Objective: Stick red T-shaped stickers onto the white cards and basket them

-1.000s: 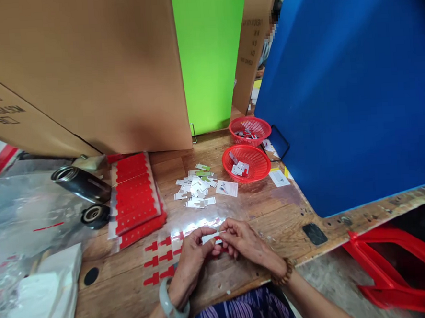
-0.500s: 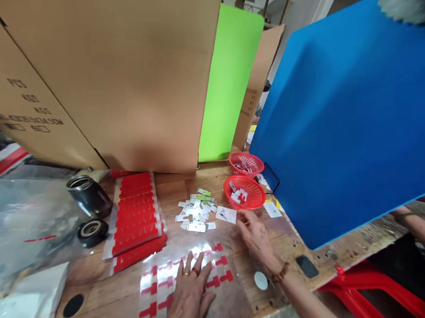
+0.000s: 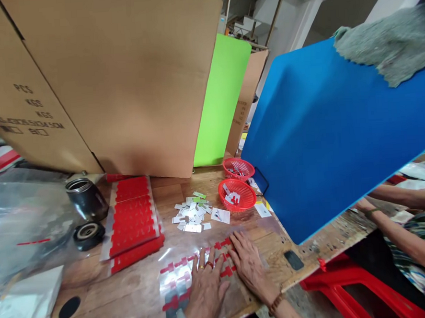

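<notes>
Both hands lie flat, fingers spread and gripping nothing, on a clear plastic sheet [image 3: 176, 276] that carries rows of red T-shaped stickers [image 3: 172, 267] near the front edge of the wooden table [image 3: 108, 290]. The left hand [image 3: 206, 291] covers the middle of the sheet and hides several stickers; its wrist is cut off by the bottom edge of the view. The right hand [image 3: 248, 267] presses on the sheet's right end, just beside the left hand. Glare on the plastic makes its outline hard to trace. Beyond the hands sits a heap of small white paper scraps [image 3: 192, 213], then two red baskets [image 3: 237, 195] whose contents are too small to make out. A stack of red sticker sheets [image 3: 133, 216] lies to the left, next to a dark metal cup [image 3: 86, 199]. Behind the blue board [image 3: 322, 138], another person's forearms [image 3: 400, 234] show at the right, their hands hidden.
</notes>
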`<move>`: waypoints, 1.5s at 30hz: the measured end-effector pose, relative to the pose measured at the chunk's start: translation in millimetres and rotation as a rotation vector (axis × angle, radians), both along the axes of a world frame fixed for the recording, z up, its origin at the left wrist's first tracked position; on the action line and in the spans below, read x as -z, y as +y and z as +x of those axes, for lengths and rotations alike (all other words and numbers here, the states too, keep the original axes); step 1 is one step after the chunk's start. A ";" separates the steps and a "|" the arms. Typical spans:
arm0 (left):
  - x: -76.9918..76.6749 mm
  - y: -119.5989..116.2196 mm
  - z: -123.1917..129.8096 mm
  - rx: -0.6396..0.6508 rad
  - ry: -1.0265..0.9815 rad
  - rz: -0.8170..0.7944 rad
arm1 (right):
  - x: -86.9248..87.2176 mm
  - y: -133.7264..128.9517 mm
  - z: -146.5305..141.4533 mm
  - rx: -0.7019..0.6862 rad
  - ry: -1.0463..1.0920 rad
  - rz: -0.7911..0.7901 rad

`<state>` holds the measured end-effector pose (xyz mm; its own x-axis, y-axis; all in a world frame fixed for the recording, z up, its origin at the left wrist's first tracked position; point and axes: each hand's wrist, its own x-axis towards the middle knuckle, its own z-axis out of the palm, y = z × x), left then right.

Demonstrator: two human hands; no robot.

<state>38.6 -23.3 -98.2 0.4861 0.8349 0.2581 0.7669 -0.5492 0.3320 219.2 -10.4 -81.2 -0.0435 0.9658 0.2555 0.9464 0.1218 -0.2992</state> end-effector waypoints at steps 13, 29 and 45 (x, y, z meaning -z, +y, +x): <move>-4.2 -3.4 -1.6 0.000 0.038 0.144 | 10.4 -0.5 2.6 -0.023 -0.126 0.020; -3.2 -5.5 -6.4 0.001 0.071 0.214 | -63.1 43.6 23.2 0.018 0.463 0.088; 1.9 -0.3 -4.6 0.004 0.148 0.178 | -67.4 211.4 43.9 0.129 -0.099 -0.191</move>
